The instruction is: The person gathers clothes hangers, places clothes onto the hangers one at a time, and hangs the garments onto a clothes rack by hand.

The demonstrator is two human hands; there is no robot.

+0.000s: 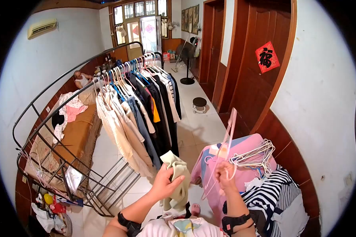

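Observation:
My left hand [165, 184] grips a pale green garment [180, 179] that hangs down in folds in front of my body; its exact kind is hidden by the folds. My right hand [225, 176] is closed around a pink clothes hanger [230, 128], held up on edge. A pale curved hook shows beside those fingers. Just beyond my right hand, a pile of white wire hangers [255, 156] lies on a pink and blue cloth [247, 142]. The garment and the hanger are apart from each other.
A black metal frame [118, 51] carries a row of hung clothes [142, 102] ahead. Striped clothes [271, 191] are heaped at right. A round stool [199, 103] and a fan [187, 59] stand on the tiled floor. Another person [82, 80] is on the brown couch [81, 134].

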